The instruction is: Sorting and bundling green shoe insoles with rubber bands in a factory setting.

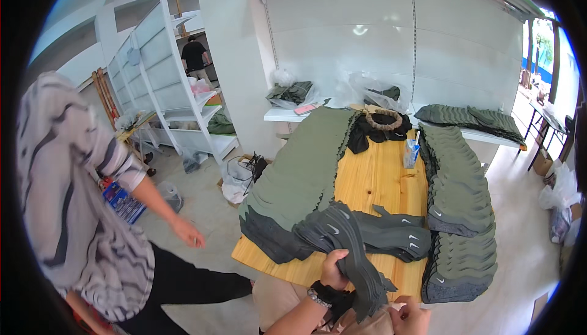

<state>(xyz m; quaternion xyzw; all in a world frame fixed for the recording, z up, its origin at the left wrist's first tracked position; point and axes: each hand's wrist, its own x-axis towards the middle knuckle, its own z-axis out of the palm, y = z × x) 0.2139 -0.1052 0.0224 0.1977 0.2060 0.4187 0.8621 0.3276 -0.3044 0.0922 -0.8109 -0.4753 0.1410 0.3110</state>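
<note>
My left hand (333,269), with a watch and bracelet on its wrist, is closed around a drooping bundle of dark grey cut fabric pieces (351,246) with a small white mark. The bundle hangs over the table's near edge. Low on the right, my right hand (411,318) has its fingers curled; whatever is in them is hidden. Behind the bundle lies another grey fabric stack (391,234) with white marks. A long pile of green fabric pieces (306,158) covers the table's left side, above a dark grey pile (269,234). Layered green stacks (461,188) line the right side.
The wooden table (367,170) also carries a drink carton (411,153) and black cloth (361,136) with a beige ring. A white shelf (342,116) behind holds bagged fabric and a pink phone (304,109). A person in a patterned shirt (85,194) stands at left.
</note>
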